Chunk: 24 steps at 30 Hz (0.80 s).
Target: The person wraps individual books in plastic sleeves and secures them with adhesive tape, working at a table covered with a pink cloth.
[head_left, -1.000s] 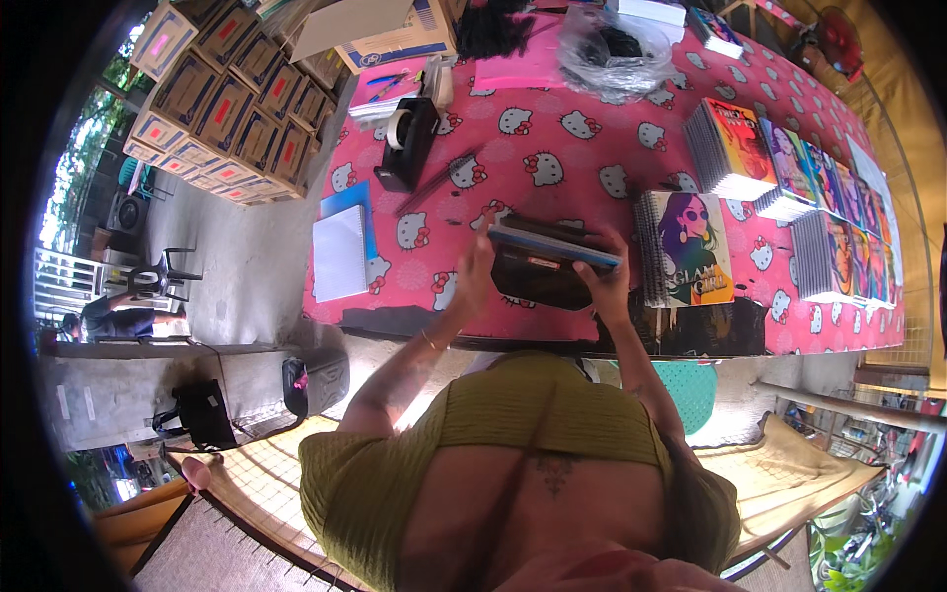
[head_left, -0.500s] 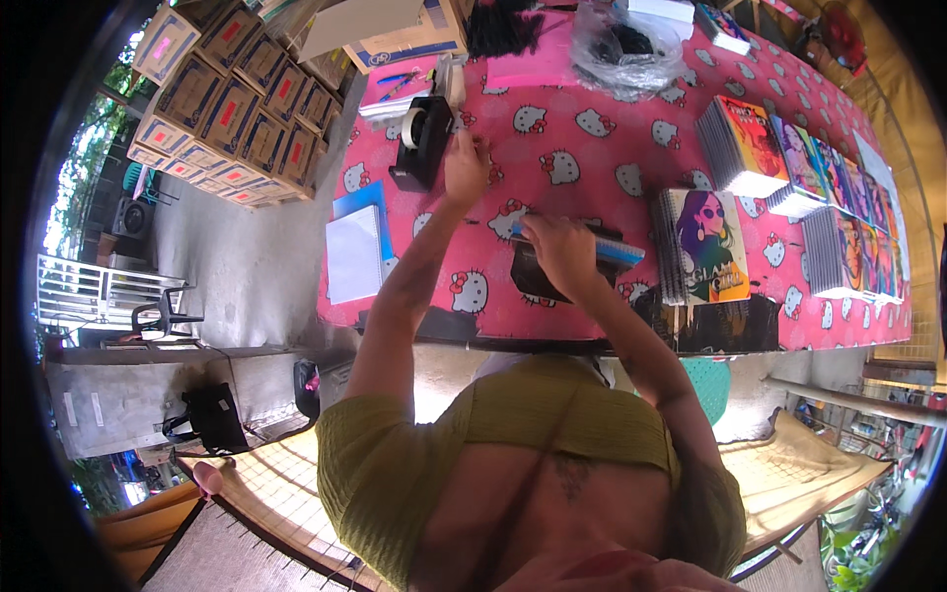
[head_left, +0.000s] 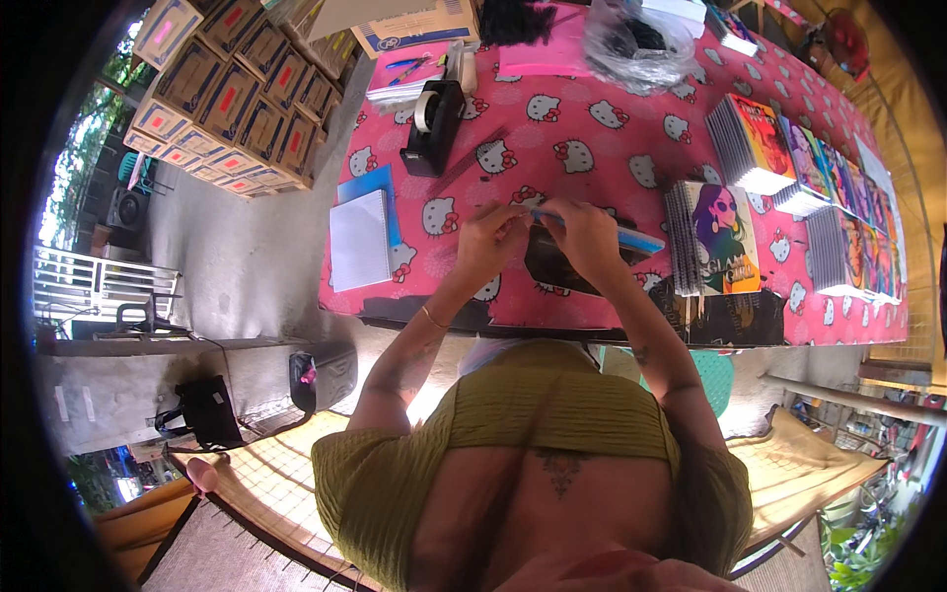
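Note:
A thin notebook [head_left: 641,240] with a blue edge stands tilted over a dark, flat thing [head_left: 562,264] near the table's front edge. My right hand [head_left: 589,237] is closed round the notebook's upper left part. Against its left end, my left hand [head_left: 490,240] is closed in a pinch; whatever lies between those fingertips is too small to make out. The two hands' fingertips nearly meet there. Up and to the left stands a black tape dispenser [head_left: 439,138] with a pale roll of tape [head_left: 425,111].
A white spiral notebook [head_left: 359,242] lies on a blue sheet [head_left: 380,187] at the left. To the right stand a stack of spiral notebooks [head_left: 720,242] and further colourful stacks [head_left: 755,138]. A clear plastic bag [head_left: 641,49] lies at the back. Cartons [head_left: 237,89] are piled beyond the table.
My left hand has come from beside the tape dispenser down to the notebook's left end. My right hand stays on the notebook, its fingertips now close to the left hand's.

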{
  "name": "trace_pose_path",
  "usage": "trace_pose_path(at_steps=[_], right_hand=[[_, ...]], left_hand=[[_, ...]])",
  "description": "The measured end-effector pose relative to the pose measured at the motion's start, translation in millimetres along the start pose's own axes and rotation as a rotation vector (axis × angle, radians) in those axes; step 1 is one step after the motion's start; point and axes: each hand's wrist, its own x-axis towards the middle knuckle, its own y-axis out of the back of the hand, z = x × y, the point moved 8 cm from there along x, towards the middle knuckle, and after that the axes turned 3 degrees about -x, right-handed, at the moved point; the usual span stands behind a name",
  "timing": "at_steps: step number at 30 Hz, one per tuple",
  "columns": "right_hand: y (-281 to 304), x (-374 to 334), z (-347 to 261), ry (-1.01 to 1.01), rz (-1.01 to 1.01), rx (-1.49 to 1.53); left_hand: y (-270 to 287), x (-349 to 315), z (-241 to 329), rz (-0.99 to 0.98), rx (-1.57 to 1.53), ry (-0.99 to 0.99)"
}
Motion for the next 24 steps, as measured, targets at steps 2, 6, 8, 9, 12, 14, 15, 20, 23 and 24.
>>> trace_pose_path(at_steps=[2, 6, 8, 9, 12, 14, 15, 20, 23, 24], right_hand=[[-0.4, 0.8, 3.8, -0.034, -0.006, -0.028], [-1.0, 1.0, 3.2, -0.074, -0.039, -0.031], [-1.5, 0.2, 2.9, -0.073, -0.031, -0.035], [-2.0, -0.5, 3.4, -0.074, -0.027, -0.037], [-1.7, -1.1, 4.5, -0.058, -0.007, -0.053], [-0.7, -1.1, 1.7, -0.06, -0.002, -0.027], [-0.1, -1.6, 0.1, -0.063, -0.001, -0.012], [0.0, -0.6, 2.7, -0.079, -0.027, 0.036], [-1.7, -2.8, 4.2, -0.055, -0.058, -0.027], [-2.0, -2.2, 2.9, -0.04, -0.067, -0.06]], left_hand=[[-0.2, 0.5, 0.5, 0.006, -0.003, -0.021], [-0.7, 2.5, -2.3, -0.033, 0.015, -0.015], [-2.4, 5.1, -0.2, -0.044, 0.008, -0.013], [-3.1, 6.5, 1.2, -0.05, 0.004, -0.012], [-3.6, 10.2, 1.8, -0.054, 0.114, -0.023], [-2.8, 9.4, -3.3, -0.01, 0.113, -0.054], [-1.8, 9.4, -3.0, 0.01, 0.113, -0.068], [-9.5, 16.6, 3.9, -0.052, 0.178, -0.125], [-12.4, 29.1, 8.5, -0.222, 0.1, -0.159], [-12.5, 33.1, 8.6, -0.288, 0.067, -0.18]])
